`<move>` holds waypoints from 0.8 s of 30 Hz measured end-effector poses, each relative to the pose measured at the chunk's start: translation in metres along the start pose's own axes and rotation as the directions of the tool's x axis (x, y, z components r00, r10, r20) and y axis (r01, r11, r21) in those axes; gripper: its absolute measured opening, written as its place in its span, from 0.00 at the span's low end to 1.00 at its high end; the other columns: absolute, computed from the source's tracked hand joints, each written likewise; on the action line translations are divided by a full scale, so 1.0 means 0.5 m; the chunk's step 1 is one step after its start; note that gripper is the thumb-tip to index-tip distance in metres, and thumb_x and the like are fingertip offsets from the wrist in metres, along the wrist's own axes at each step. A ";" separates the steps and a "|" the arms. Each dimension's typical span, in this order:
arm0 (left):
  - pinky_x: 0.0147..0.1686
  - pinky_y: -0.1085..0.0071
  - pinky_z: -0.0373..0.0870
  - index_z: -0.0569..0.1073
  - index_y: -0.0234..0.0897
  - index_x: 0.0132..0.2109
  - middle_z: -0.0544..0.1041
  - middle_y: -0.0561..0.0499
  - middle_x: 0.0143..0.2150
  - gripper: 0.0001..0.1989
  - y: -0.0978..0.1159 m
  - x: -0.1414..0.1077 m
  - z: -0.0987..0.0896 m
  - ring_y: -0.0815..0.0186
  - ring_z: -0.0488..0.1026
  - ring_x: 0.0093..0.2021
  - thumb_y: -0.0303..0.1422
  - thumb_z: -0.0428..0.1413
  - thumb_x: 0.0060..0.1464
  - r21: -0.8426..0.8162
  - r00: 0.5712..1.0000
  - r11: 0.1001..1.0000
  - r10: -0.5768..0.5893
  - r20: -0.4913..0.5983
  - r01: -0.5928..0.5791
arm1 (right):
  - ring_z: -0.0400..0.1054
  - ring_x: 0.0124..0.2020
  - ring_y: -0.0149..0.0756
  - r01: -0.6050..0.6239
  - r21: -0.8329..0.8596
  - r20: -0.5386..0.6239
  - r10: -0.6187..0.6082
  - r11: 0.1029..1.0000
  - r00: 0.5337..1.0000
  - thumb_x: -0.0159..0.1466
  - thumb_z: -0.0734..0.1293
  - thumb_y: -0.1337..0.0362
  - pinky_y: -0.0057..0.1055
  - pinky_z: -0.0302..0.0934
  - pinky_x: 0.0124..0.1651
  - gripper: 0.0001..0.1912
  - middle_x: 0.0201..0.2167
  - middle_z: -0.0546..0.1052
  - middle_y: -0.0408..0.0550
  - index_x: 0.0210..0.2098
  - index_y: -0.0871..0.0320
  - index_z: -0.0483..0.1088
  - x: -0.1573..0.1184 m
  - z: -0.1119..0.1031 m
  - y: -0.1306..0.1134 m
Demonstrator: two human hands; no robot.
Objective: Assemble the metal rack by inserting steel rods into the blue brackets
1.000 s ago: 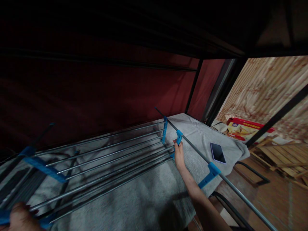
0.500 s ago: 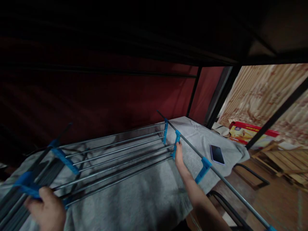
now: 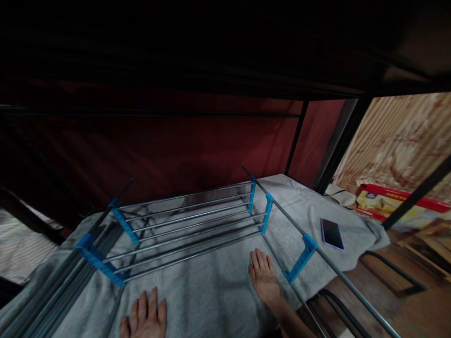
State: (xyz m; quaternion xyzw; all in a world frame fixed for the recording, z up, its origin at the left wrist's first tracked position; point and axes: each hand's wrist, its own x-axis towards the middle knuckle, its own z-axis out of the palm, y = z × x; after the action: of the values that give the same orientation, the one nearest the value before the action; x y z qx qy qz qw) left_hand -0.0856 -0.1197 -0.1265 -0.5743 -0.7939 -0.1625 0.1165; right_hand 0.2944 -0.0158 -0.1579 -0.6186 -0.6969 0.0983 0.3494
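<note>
A partly assembled rack of thin metal rods with blue plastic brackets lies across a grey blanket. My left hand is open at the bottom edge, fingers spread, just in front of the left blue bracket. To its right, my right hand rests palm down with fingers apart, in front of the right blue bracket. Neither hand holds anything. A long pole runs through the right-hand brackets, and another blue bracket sits nearer me on it.
Several loose grey tubes lie at the left. On the blanket's right side is a phone. A black metal frame surrounds the bed, with a dark red curtain behind. A red and yellow box stands beyond at right.
Both hands have let go of the blue brackets and drawn back toward me, opening over the blanket. The rack appears farther right as the view shifts left.
</note>
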 end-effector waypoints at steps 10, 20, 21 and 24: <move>0.71 0.42 0.49 0.68 0.37 0.69 0.62 0.39 0.74 0.29 0.026 -0.009 -0.017 0.47 0.55 0.75 0.33 0.38 0.66 0.333 0.986 0.943 -0.049 0.160 -0.007 | 0.52 0.74 0.59 0.132 -0.353 0.214 -0.058 0.926 0.975 0.74 0.56 0.56 0.56 0.42 0.73 0.30 0.72 0.60 0.64 0.70 0.65 0.62 -0.002 0.004 -0.010; 0.72 0.44 0.48 0.62 0.35 0.72 0.61 0.38 0.75 0.31 0.032 -0.008 -0.012 0.48 0.54 0.75 0.36 0.35 0.68 0.302 0.984 0.952 -0.103 0.143 0.056 | 0.52 0.74 0.59 0.118 -0.363 0.206 -0.044 0.924 0.978 0.74 0.55 0.53 0.58 0.42 0.73 0.32 0.73 0.59 0.66 0.71 0.65 0.61 0.000 0.014 -0.010; 0.72 0.44 0.48 0.62 0.35 0.72 0.61 0.38 0.75 0.30 0.031 -0.009 -0.011 0.48 0.54 0.76 0.36 0.36 0.68 0.292 0.985 0.955 -0.098 0.141 0.053 | 0.51 0.74 0.59 0.112 -0.358 0.201 -0.040 0.927 0.979 0.74 0.55 0.53 0.58 0.42 0.73 0.32 0.73 0.58 0.66 0.71 0.65 0.61 0.000 0.015 -0.010; 0.72 0.44 0.48 0.63 0.35 0.71 0.61 0.38 0.75 0.30 0.027 -0.010 -0.008 0.48 0.54 0.76 0.36 0.37 0.68 0.259 0.989 0.964 -0.095 0.117 0.062 | 0.51 0.74 0.59 0.117 -0.339 0.200 -0.050 0.933 0.979 0.74 0.55 0.54 0.58 0.41 0.73 0.32 0.73 0.58 0.66 0.71 0.65 0.60 -0.001 0.016 -0.007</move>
State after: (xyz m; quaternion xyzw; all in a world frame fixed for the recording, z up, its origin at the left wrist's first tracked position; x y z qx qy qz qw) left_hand -0.0713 -0.1221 -0.1229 -0.5319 -0.8362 -0.0262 0.1313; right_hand 0.2869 -0.0146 -0.1621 -0.6285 -0.7587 0.0161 0.1706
